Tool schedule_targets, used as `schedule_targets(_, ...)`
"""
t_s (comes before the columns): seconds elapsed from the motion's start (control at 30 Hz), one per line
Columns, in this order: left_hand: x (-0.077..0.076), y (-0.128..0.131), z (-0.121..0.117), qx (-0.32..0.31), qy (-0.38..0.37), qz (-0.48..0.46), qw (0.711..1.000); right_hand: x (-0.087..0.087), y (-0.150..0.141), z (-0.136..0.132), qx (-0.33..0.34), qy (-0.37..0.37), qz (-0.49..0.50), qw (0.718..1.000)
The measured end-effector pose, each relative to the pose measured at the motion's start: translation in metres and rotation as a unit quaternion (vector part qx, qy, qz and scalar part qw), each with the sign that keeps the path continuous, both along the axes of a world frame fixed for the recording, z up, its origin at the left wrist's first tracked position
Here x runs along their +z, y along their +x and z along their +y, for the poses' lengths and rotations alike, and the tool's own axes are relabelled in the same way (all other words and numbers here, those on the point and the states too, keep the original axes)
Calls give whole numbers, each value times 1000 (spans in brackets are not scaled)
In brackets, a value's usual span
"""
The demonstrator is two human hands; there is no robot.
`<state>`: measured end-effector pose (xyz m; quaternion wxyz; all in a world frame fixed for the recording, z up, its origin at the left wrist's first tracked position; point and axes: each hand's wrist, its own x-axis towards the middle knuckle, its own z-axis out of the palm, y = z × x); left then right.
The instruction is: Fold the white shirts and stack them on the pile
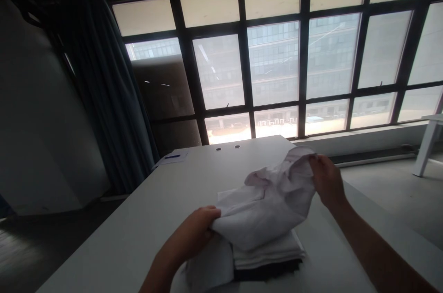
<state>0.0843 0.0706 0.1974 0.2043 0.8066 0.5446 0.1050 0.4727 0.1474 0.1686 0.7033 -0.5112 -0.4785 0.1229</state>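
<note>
1. Two hands pinch a crumpled white cloth (pixel 266 210) at five o'clock: left hand (pixel 192 233) at seven, right hand (pixel 327 180) at four.
2. Cloth drapes onto a folded stack (pixel 270 255) on the counter (pixel 114 242).
3. Risk: a loosened pinch could drop the cloth, knocking the stack askew.

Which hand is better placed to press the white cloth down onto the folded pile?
Probably the left hand. It holds the white cloth low, right beside the folded pile. The right hand sits higher, pinching the cloth's far top edge, farther from the pile.
</note>
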Motion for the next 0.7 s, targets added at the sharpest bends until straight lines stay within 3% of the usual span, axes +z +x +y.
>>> schedule_targets(0.13, 29, -34, -7, 27, 83, -61, 994, 3, 30, 12, -6, 44, 151, 988)
schedule_targets(0.23, 41, -56, -15, 78, 120, -71, 987, -1, 34, 17, 33, 28, 165, 985)
schedule_targets(0.37, 44, -68, -30, 106, 45, -32, 993, -10, 28, 20, 85, -103, 32, 991)
schedule_targets(0.5, 36, -58, -34, 92, -57, -12, 994, -23, 15, 21, 151, -214, -150, 953)
schedule_targets(0.7, 4, -12, -24, 44, -32, 23, 998, -44, -4, 17, 188, -255, -329, 890)
